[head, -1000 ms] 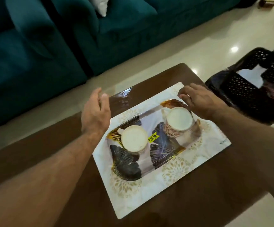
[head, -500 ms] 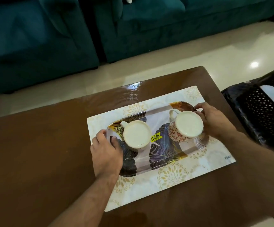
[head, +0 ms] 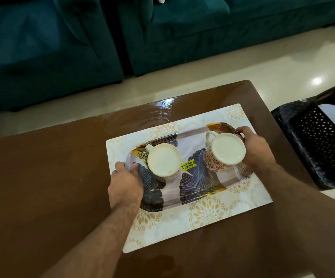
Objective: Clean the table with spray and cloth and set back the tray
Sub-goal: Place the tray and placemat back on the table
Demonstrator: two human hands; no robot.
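A leaf-patterned tray (head: 194, 184) with a yellow price sticker sits over a cream floral placemat (head: 202, 213) on the brown table (head: 42, 187). Two white mugs stand upside down on it, one at the left (head: 163, 159) and one with red flowers at the right (head: 223, 152). My left hand (head: 125, 184) grips the tray's left end, thumb over the rim. My right hand (head: 255, 149) grips the tray's right end behind the flowered mug. No spray or cloth is in view.
A dark perforated plastic chair (head: 319, 141) stands close to the table's right edge. A teal sofa (head: 122, 33) runs along the far side across a strip of pale tiled floor (head: 202, 77). The table's far edge shows a glossy wet-looking patch (head: 162, 111).
Both hands came down from above the tray and closed on its two ends. The view has shifted, so the tray now sits further right in the frame.
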